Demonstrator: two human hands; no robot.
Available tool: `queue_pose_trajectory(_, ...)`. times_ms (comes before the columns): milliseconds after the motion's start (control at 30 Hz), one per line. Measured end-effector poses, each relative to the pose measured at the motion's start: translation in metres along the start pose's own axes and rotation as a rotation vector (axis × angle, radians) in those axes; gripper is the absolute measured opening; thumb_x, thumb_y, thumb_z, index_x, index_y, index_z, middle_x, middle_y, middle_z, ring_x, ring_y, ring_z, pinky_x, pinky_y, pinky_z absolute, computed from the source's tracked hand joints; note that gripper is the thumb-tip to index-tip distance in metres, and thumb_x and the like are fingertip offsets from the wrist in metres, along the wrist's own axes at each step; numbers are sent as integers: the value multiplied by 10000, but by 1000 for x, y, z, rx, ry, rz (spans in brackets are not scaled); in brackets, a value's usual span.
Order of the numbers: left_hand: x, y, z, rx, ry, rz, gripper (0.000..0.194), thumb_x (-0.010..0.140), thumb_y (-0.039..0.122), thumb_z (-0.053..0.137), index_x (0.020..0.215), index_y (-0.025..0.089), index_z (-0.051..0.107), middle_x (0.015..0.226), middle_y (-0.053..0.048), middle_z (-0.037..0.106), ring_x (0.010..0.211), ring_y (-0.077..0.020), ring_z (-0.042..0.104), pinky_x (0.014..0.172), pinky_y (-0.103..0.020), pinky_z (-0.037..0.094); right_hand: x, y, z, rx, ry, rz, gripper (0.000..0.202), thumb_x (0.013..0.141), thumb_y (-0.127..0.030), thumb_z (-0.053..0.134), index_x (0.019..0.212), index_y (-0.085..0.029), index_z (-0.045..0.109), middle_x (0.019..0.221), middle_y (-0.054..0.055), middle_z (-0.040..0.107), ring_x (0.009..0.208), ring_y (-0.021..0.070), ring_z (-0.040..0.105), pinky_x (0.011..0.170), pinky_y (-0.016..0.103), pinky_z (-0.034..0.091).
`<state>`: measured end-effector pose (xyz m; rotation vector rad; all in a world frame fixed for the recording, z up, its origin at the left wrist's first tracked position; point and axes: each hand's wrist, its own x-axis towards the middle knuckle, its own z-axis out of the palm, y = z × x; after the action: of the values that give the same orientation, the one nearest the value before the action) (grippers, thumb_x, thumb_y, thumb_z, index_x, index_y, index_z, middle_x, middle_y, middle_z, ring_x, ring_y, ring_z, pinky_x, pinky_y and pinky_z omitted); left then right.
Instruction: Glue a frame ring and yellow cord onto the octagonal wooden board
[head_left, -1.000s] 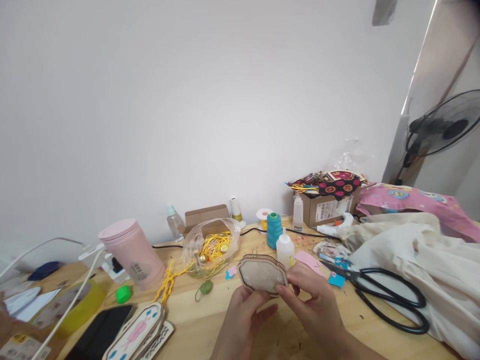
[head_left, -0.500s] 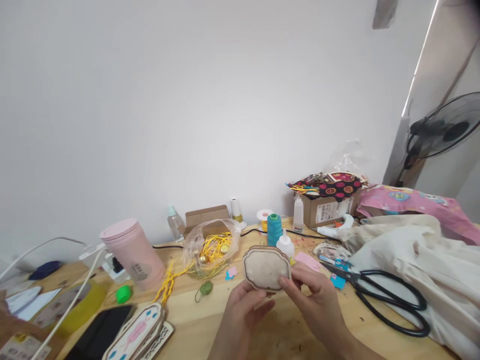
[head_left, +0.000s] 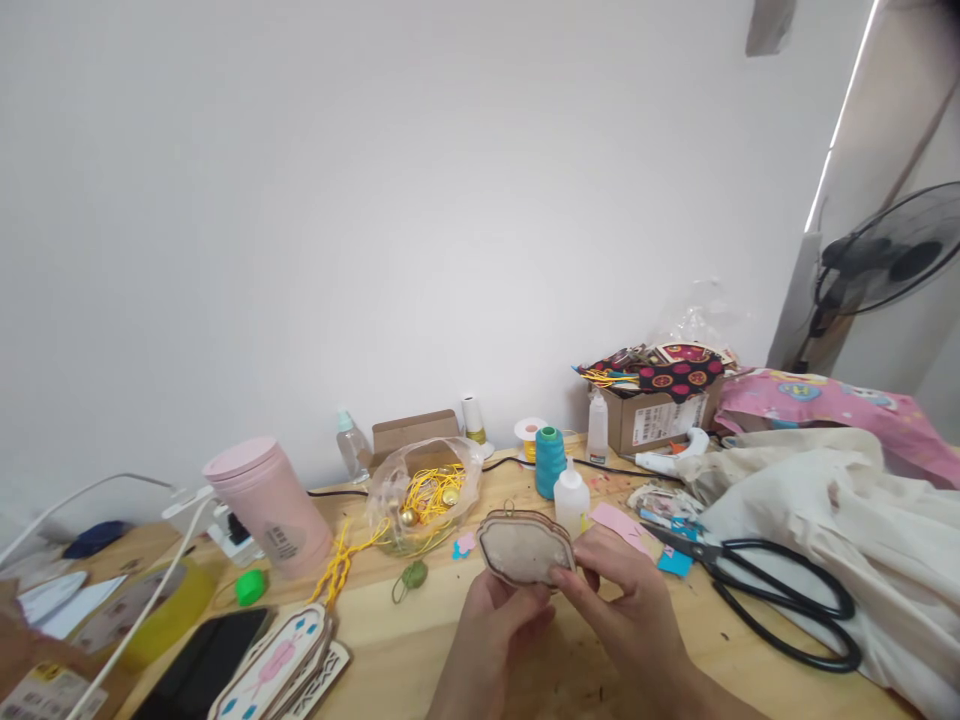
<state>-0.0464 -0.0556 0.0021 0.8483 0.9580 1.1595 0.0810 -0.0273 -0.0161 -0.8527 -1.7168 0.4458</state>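
Note:
A small plaque (head_left: 525, 549) with a scalloped dark outline and a pale face is held up above the table, near the middle. My left hand (head_left: 499, 625) grips its lower left edge, the thumb along the bottom. At the lower right edge, my right hand (head_left: 622, 600) pinches it between thumb and fingers. A small loop shows at its top. Just behind it stand a white squeeze bottle (head_left: 571, 500) and a teal thread spool (head_left: 550, 463).
Black-handled scissors (head_left: 787, 600) lie at the right beside white cloth (head_left: 840, 520). Toward the left are a pink tumbler (head_left: 274, 510), a phone (head_left: 202, 665), decorated tags (head_left: 274, 660) and a plastic bag of yellow cord (head_left: 431, 495). A filled cardboard box (head_left: 660, 420) stands behind.
The plaque has tilted back and moved slightly left and down, with both hands still on it. More of the white squeeze bottle shows.

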Motion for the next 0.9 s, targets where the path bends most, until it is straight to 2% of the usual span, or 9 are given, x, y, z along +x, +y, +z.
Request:
queue_pose_trajectory(133,4,-3,-1,-3,-71,84,325,580,201,667,894,130,622,941,-103,636,922,-252,533,819,-345,377,2,0,-1,35,-31,110,324,743,-310,486,466,-146,447,478,-28,358,476,87,371,456,192,297)
queue_pose_trajectory(333,10,-2,-13,-22,108,162,352,600,234,658,928,123,594,898,-111,647,904,-248,552,806,-357,405,2,3,-1,167,-112,264,340,722,-380,492,486,-135,505,479,-22,373,480,92,373,453,194,309)
queue_pose_trajectory(467,7,8,-22,-164,221,256,287,679,288,585,938,164,568,891,-70,636,878,-196,559,783,-315,419,4,1,-3,228,-105,301,337,738,-380,470,511,-137,526,488,-15,408,490,100,397,448,197,326)
queue_pose_trajectory(567,6,13,-25,-335,282,308,224,731,336,513,870,176,588,880,-47,626,869,-154,553,817,-293,395,6,0,-6,100,21,144,308,734,-314,505,476,-145,510,471,-17,414,487,102,403,458,206,332)
queue_pose_trajectory(600,6,13,-25,-393,258,271,251,737,365,493,876,178,588,898,-55,621,882,-157,547,824,-303,388,6,1,-7,45,58,47,250,724,-276,527,509,-148,536,489,-12,443,504,106,420,476,211,343)
queue_pose_trajectory(667,6,11,-22,-497,118,101,372,736,456,439,972,193,556,967,-87,598,917,-197,533,813,-365,383,5,3,-8,-55,89,-166,64,700,-203,565,655,-169,597,573,4,524,562,117,459,520,223,360)
queue_pose_trajectory(767,8,3,-18,-611,-125,-151,575,703,572,366,1163,229,405,1028,-131,564,902,-264,539,757,-454,378,2,5,-6,-190,54,-374,128,681,-167,594,805,-202,597,667,18,582,604,121,474,539,232,353)
queue_pose_trajectory(800,8,0,-18,-643,-150,-185,608,697,576,372,1194,228,362,1026,-137,564,891,-267,545,752,-449,376,0,4,-5,-226,35,-415,115,680,-179,600,793,-202,594,656,15,583,591,119,465,530,233,344)
queue_pose_trajectory(900,10,-5,-21,-732,-124,-214,652,693,558,406,1228,199,307,1049,-149,551,962,-256,517,781,-384,369,-3,-2,0,-267,-71,-543,82,684,-252,604,741,-195,588,610,4,575,551,111,440,507,231,320)
